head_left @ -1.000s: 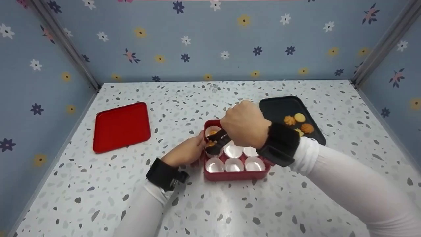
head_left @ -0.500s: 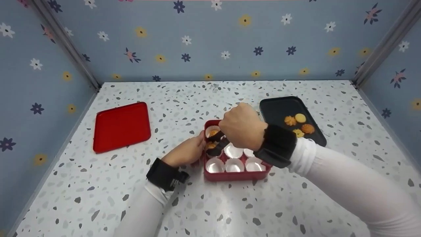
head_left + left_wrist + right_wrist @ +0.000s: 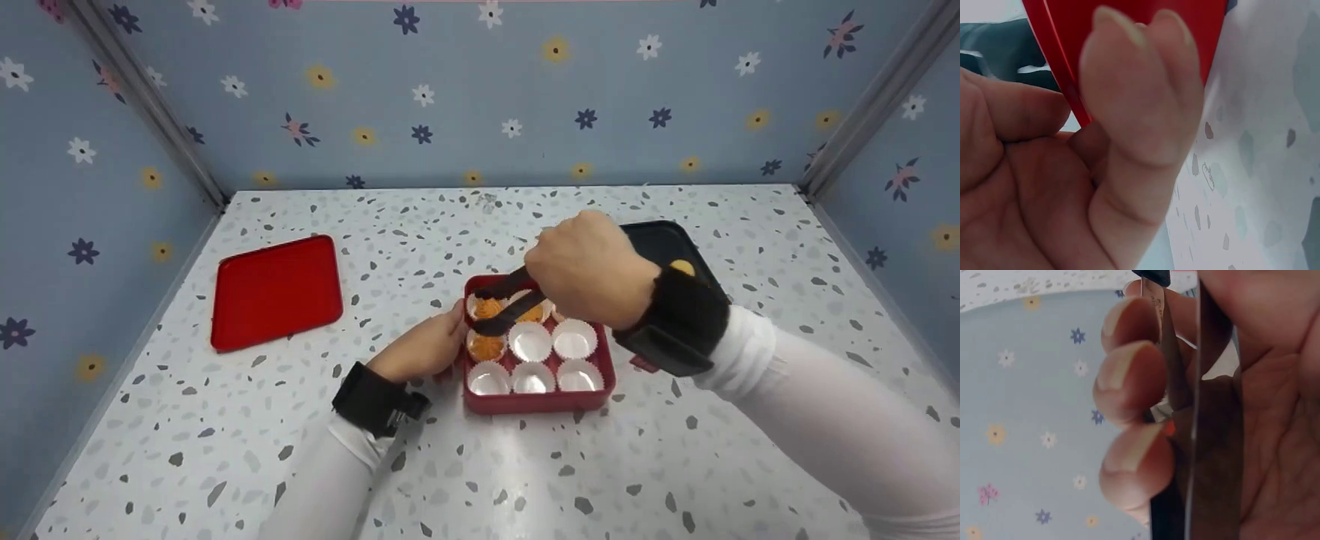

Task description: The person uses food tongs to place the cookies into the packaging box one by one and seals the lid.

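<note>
A red box (image 3: 534, 403) holds white paper cups in rows. Swirled cookies (image 3: 486, 346) fill its left middle cup and cups along the back row; the back right cup is mostly hidden. My left hand (image 3: 424, 346) holds the box's left side, its fingers against the red wall (image 3: 1207, 34) in the left wrist view. Black tongs (image 3: 510, 311) are gripped in my right hand (image 3: 589, 264). Their tips stand apart over the left cups, with no cookie visibly pinched. In the right wrist view, my right fingers (image 3: 1131, 379) curl round the tongs' arms.
To the left lies a red tray (image 3: 277, 292). Behind my right hand is a dark tray (image 3: 664, 241), partly covered by my wrist, with a yellow cookie (image 3: 682, 267) showing. Patterned panels (image 3: 480, 90) rise behind and beside the table.
The tongs have come off the cookie in the left middle cup, which now sits uncovered. My right hand has moved up and right. The left hand stays put.
</note>
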The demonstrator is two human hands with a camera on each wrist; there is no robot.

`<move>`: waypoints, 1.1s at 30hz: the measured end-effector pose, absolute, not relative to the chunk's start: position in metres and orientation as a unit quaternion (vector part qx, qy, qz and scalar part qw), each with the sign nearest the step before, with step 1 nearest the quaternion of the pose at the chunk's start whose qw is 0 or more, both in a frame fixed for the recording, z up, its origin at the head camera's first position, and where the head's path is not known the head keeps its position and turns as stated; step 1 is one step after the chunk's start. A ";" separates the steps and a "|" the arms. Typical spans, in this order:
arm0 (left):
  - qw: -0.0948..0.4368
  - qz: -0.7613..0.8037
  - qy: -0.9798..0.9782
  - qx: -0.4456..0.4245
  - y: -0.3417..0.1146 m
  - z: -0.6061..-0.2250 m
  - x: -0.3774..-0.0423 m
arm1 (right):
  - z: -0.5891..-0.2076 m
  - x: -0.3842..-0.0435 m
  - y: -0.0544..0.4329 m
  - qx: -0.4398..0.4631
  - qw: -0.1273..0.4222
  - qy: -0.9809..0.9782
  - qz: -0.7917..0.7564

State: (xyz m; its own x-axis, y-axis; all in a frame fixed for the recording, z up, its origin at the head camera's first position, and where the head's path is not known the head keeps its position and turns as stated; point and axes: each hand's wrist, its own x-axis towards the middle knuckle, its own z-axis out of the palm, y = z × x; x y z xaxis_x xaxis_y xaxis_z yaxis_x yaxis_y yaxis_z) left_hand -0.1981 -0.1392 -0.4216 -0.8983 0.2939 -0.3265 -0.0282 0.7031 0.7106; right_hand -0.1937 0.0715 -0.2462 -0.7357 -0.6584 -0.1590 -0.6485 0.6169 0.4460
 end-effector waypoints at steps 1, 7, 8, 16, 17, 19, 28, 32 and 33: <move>0.213 0.378 0.898 0.071 -0.139 -0.422 -0.198 | -0.241 -0.193 0.078 0.354 0.005 -0.906 -0.230; 0.214 0.386 0.895 0.066 -0.138 -0.423 -0.197 | -0.224 -0.193 0.136 0.270 0.004 -0.955 -0.125; 0.214 0.386 0.895 0.068 -0.138 -0.424 -0.197 | -0.226 -0.194 0.148 0.253 0.006 -0.962 -0.107; 0.210 0.384 0.897 0.064 -0.139 -0.427 -0.198 | -0.281 -0.214 0.251 0.123 0.018 -0.992 0.000; 0.209 0.383 0.897 0.063 -0.139 -0.428 -0.198 | -0.291 -0.217 0.261 0.108 0.014 -0.994 0.010; 0.206 0.383 0.899 0.061 -0.139 -0.428 -0.198 | -0.308 -0.220 0.277 0.083 0.003 -0.996 0.028; 0.206 0.376 0.901 0.071 -0.137 -0.423 -0.197 | -0.356 -0.222 0.311 0.039 -0.042 -0.996 0.072; 0.204 0.376 0.901 0.073 -0.137 -0.422 -0.197 | -0.363 -0.222 0.315 0.026 -0.051 -0.995 0.078; 0.202 0.376 0.902 0.072 -0.137 -0.422 -0.197 | -0.363 -0.223 0.315 0.024 -0.051 -0.995 0.078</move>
State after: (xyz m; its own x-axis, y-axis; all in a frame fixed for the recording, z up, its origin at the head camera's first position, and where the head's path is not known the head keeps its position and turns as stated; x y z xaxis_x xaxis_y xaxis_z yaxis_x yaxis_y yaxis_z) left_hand -0.1974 -0.1366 -0.4219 -0.9081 0.2819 -0.3095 -0.0212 0.7074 0.7065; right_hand -0.2225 0.3153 -0.3633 -0.9936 -0.0566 -0.0975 -0.0408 0.9868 -0.1569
